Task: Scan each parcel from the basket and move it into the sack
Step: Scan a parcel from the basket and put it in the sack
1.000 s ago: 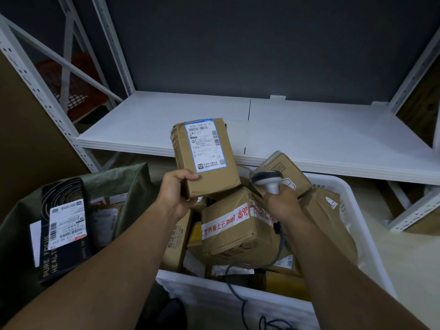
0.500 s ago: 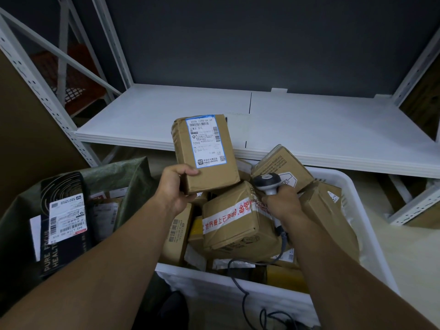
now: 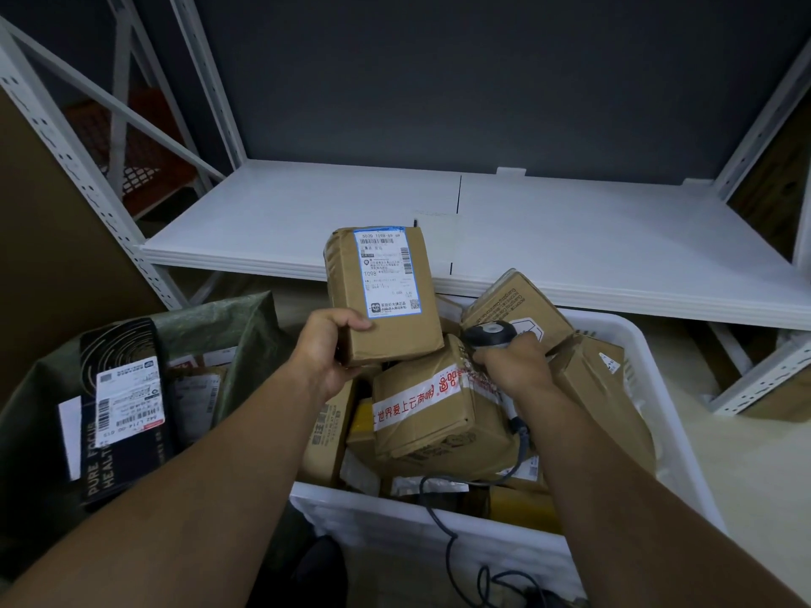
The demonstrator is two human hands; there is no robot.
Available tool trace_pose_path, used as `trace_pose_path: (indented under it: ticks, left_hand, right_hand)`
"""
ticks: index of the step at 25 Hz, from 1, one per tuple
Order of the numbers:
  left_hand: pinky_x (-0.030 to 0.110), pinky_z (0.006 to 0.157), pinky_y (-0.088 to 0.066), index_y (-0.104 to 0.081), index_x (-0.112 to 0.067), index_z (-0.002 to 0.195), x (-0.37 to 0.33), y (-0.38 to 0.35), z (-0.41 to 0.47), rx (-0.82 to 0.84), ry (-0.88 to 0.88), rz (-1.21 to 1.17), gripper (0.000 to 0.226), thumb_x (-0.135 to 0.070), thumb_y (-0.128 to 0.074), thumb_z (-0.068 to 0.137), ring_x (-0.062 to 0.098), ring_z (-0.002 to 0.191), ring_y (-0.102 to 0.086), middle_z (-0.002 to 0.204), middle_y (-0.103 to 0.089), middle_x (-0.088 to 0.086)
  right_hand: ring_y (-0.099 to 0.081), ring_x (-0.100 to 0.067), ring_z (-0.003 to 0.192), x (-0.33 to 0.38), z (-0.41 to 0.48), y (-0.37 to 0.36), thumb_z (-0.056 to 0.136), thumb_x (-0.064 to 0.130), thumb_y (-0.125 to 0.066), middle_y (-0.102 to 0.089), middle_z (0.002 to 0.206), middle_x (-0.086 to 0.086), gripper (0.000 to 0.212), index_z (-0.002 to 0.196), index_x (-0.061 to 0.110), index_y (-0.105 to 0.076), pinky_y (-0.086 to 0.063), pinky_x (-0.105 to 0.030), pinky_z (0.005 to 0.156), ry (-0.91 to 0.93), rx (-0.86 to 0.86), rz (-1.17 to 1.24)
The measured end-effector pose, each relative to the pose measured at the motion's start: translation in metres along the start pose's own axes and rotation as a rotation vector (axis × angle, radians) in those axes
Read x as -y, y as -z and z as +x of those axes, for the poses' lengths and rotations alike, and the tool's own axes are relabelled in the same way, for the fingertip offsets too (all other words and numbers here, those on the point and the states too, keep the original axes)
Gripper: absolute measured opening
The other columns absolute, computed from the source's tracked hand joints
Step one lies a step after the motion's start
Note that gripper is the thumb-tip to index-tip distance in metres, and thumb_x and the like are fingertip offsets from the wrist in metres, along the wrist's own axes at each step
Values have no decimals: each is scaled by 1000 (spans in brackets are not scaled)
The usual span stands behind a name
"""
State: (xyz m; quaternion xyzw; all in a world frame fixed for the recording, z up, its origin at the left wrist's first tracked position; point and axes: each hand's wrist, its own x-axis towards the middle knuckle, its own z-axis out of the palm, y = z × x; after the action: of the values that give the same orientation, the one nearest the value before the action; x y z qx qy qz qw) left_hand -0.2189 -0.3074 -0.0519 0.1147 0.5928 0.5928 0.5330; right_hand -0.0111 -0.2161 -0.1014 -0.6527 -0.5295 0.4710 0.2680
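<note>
My left hand (image 3: pixel 327 351) grips a brown taped parcel (image 3: pixel 386 318) by its lower left corner and holds it upright above the basket, its white label facing me. My right hand (image 3: pixel 513 364) grips a handheld barcode scanner (image 3: pixel 489 334), whose head sits just right of the parcel's lower edge. The scanner cable runs down over the basket's front rim. The white plastic basket (image 3: pixel 649 414) holds several brown cardboard parcels, the nearest one (image 3: pixel 434 427) sealed with red-and-white tape. At the left, the green sack (image 3: pixel 245 326) stands open with a black box (image 3: pixel 118 410) and other parcels inside.
A white metal shelf (image 3: pixel 570 239) runs behind the basket, with perforated white uprights at both sides. A brown cardboard panel (image 3: pixel 39 256) stands far left. An orange crate (image 3: pixel 140 168) sits behind the left uprights. Pale floor lies to the right of the basket.
The held parcel has tilted slightly more upright and shifted a little. The scanner hand has dropped a bit lower beside it.
</note>
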Motion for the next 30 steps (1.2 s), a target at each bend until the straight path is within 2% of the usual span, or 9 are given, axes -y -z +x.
trace_pose_path:
  ticks: [2, 5, 10, 13, 16, 18, 20, 26, 30]
  left_hand:
    - [35, 72, -52, -68, -10, 106, -1, 1, -7, 2, 3, -10, 33, -2, -57, 76, 26, 93, -63, 97, -70, 7]
    - [33, 71, -51, -70, -11, 101, -8, 10, -17, 27, -5, -27, 30, -5, -56, 74, 25, 88, -63, 94, -73, 6]
    - [30, 73, -42, -66, -13, 86, -26, 41, -36, 29, 57, -44, 18, -8, -52, 74, 21, 79, -58, 68, -71, 0]
    - [30, 73, -40, -70, -12, 92, -37, 73, -46, 55, 79, -71, 39, -10, -53, 57, 24, 80, -58, 86, -72, 5]
    - [33, 83, -43, -69, -12, 105, -50, 113, -53, 7, 87, -104, 53, -11, -51, 55, 27, 91, -59, 104, -70, 8]
    - [38, 90, -43, -67, -13, 117, -56, 146, -60, -35, 95, -128, 66, -13, -54, 52, 29, 101, -58, 114, -69, 9]
    - [41, 92, -43, -66, -14, 125, -60, 175, -70, -71, 90, -142, 74, -14, -54, 52, 31, 105, -59, 119, -69, 10]
    - [42, 92, -42, -68, -16, 103, -74, 245, -89, -298, 22, -278, 47, -15, -46, 61, 32, 92, -61, 104, -72, 10]
    - [31, 71, -43, -59, -14, 70, -72, 270, -86, -559, -74, -505, 21, -20, -43, 82, 27, 74, -59, 83, -69, 8]
  right_hand:
    - [-57, -35, 115, 10, -8, 0, 73, 35, -72, -56, 129, -15, 76, 136, 2, -47, -52, -47, 97, 79, -62, -34]
    - [-56, -31, 115, 31, -26, -10, 87, 36, -71, -54, 131, -8, 66, 138, 3, -47, -49, -36, 83, 224, -108, -36]
    - [-58, -23, 120, 62, -65, -62, 86, 59, -64, -60, 133, 2, 71, 140, 14, -52, -47, -39, 99, 229, 210, 186]
    - [-68, -15, 106, 79, -83, -94, 87, 57, -65, -72, 120, 8, 53, 127, 22, -64, -52, -38, 99, 209, 367, 263]
    - [-74, -18, 103, 94, -89, -126, 69, 63, -75, -78, 113, 6, 74, 128, 19, -66, -56, -45, 99, 194, 522, 291]
    - [-74, -20, 103, 106, -101, -149, 66, 61, -78, -78, 112, 2, 79, 130, 16, -65, -59, -42, 89, 181, 620, 251]
    - [-74, -19, 99, 116, -113, -170, 75, 52, -76, -78, 110, -2, 61, 125, 17, -68, -60, -35, 76, 181, 704, 209]
    - [-74, -25, 101, 139, -159, -236, 83, 45, -78, -80, 102, 0, 36, 110, 23, -72, -58, -48, 89, 181, 781, 122]
    - [-74, -13, 89, 150, -181, -269, 81, 45, -80, -79, 102, 4, 41, 112, 21, -68, -55, -27, 66, 185, 788, 120]
